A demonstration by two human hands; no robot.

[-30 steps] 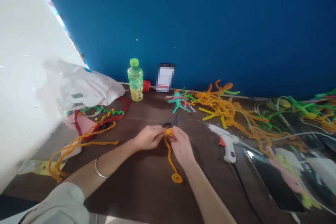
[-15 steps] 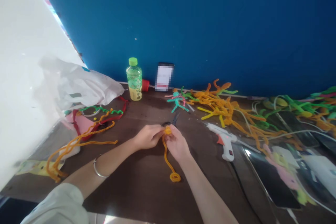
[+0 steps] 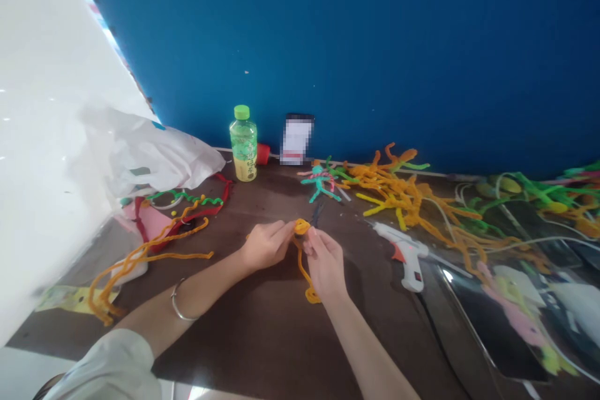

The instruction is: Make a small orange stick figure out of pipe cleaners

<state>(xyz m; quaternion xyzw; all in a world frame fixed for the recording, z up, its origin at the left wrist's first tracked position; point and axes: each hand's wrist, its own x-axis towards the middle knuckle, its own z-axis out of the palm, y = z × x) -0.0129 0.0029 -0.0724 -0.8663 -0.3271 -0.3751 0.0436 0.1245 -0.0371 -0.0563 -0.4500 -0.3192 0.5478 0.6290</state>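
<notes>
Between my two hands is an orange pipe cleaner (image 3: 302,226) wound into a small coil at its top. My left hand (image 3: 268,245) pinches the coil's left side, its fingers closed. From the right, my right hand (image 3: 324,261) grips the same piece with thumb and fingertips. A strand hangs below the coil and ends in a second small loop (image 3: 312,295) near the tabletop, partly behind my right hand. Just beyond my fingers lies a dark tool, perhaps scissors (image 3: 317,215), mostly hidden.
A glue gun (image 3: 407,255) lies to the right, beside a dark tablet (image 3: 492,322). Orange pipe cleaners (image 3: 398,184) pile up behind it. At the back stand a drink bottle (image 3: 244,147), a phone (image 3: 297,139) and a teal pipe-cleaner figure (image 3: 319,182). A white plastic bag (image 3: 159,156) sits left.
The coil has turned in my fingers and shows more fully above them. My right hand has shifted slightly right and down. The hanging loop has risen a little toward my hand.
</notes>
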